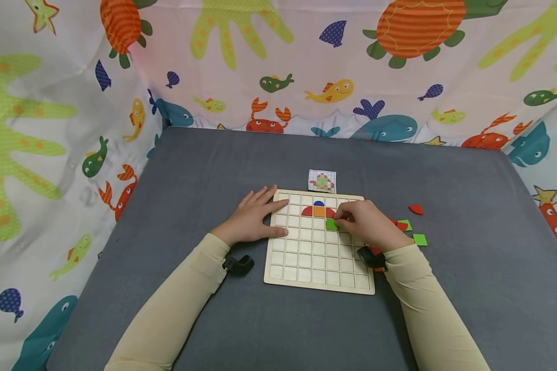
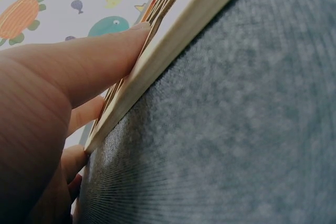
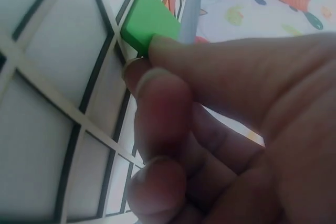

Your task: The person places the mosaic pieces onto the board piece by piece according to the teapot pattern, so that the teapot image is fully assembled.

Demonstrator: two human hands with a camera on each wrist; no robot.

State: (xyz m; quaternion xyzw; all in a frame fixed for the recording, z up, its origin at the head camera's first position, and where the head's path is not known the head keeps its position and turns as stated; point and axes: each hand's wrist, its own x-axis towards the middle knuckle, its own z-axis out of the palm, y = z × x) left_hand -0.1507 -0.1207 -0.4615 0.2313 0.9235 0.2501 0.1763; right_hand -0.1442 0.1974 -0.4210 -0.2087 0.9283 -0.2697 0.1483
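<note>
A wooden grid board (image 1: 318,288) with many square cells lies on the grey table. My left hand (image 1: 250,219) rests at its left edge, fingers spread straight, with the thumb (image 2: 113,51) lying over the rim. Thumb and index finger of my right hand (image 1: 366,222) pinch a green square tile (image 3: 149,19) by its corner, tilted close over the grid. Above that tile on the board sit an orange square (image 1: 318,212), red curved pieces (image 1: 308,211) at its sides and a blue rounded piece (image 1: 318,203) on top.
A small pattern card (image 1: 322,181) lies behind the board. Right of the board are loose pieces: a red one (image 1: 415,209), a green square (image 1: 420,240) and several more, some partly hidden by the right hand and wrist. A sea-animal cloth (image 1: 297,56) hangs around the table.
</note>
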